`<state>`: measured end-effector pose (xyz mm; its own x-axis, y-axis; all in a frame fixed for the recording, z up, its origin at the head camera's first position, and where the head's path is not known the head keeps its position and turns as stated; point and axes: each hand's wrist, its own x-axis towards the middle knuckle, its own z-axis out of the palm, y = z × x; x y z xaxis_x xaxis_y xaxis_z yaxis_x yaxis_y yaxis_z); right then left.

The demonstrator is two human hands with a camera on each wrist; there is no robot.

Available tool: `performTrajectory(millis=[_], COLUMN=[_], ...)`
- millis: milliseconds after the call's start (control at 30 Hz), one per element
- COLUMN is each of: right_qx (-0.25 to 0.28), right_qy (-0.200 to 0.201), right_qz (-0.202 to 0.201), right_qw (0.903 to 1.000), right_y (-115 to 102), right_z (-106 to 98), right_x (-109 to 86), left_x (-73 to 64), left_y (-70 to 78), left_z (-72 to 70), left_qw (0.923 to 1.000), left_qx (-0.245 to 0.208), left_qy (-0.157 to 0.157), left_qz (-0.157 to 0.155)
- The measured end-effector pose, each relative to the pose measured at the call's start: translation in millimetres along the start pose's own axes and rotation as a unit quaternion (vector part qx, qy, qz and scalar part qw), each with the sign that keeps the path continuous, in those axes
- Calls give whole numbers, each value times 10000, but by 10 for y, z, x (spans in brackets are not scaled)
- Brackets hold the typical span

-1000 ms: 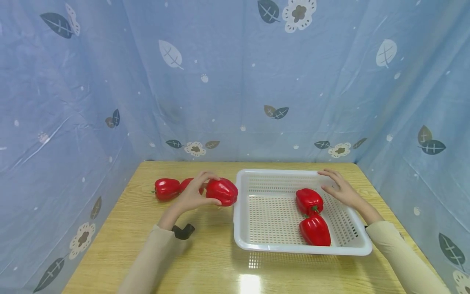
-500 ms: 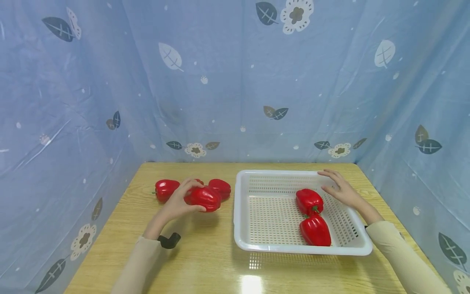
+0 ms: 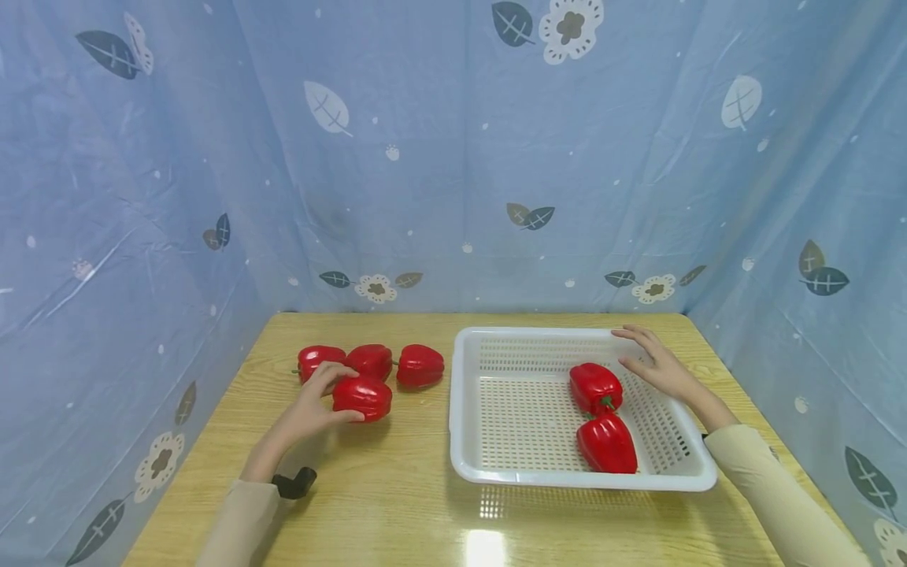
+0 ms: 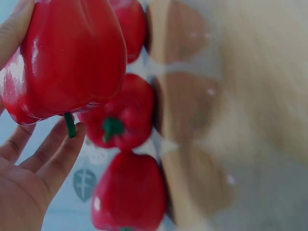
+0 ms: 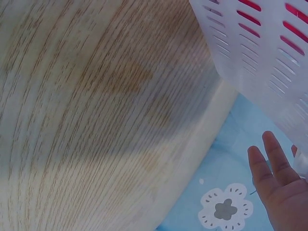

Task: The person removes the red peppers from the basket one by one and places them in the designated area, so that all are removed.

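Note:
In the head view my left hand [image 3: 312, 405] grips a red bell pepper [image 3: 364, 398], thumb on the near side and fingers over the far side. Its green stem [image 4: 70, 126] points toward the palm in the left wrist view. Just beyond it lie three more red peppers in a row: a left one [image 3: 317, 360], a middle one [image 3: 372, 361] and a right one [image 3: 420, 366]. My right hand [image 3: 659, 368] holds nothing, its relaxed fingers spread over the right rim of a white plastic basket [image 3: 567, 478].
Two red peppers, one farther back [image 3: 595, 386] and one nearer [image 3: 608, 445], lie in the basket's right half. The basket stands on a wooden table [image 3: 397, 504]. A blue patterned curtain [image 3: 425, 157] encloses the back and sides.
My left hand has carried the pepper left and toward me, away from the basket, uncovering the row of peppers behind. My right hand has stayed at the basket's rim.

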<state>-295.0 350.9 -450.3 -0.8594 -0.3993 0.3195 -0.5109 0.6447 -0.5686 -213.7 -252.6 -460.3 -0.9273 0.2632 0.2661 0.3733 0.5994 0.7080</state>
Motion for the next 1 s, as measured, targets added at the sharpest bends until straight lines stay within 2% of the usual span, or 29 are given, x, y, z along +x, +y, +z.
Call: performTrajectory(millis=[167,367,600,1000], right_qx=[-12,-7,-1,4], right_qy=[-31,-12,16,-54], right_qz=[20,51,21,99], right_qw=[10000,10000,10000,9999], right_y=[3,11,1,-13], right_z=[13,16,4,-10], right_x=[8,9,10,3], left_x=[-136,-234,-309,-382], left_y=[-128,-283,-391,-550], left_z=[-103,-232,-319,-458], left_qw=[9997,9978,9970,9969], left_qx=[34,-185,-132,153], left_qy=[19,31,128,269], left_qz=[-238,-633,-750,-728])
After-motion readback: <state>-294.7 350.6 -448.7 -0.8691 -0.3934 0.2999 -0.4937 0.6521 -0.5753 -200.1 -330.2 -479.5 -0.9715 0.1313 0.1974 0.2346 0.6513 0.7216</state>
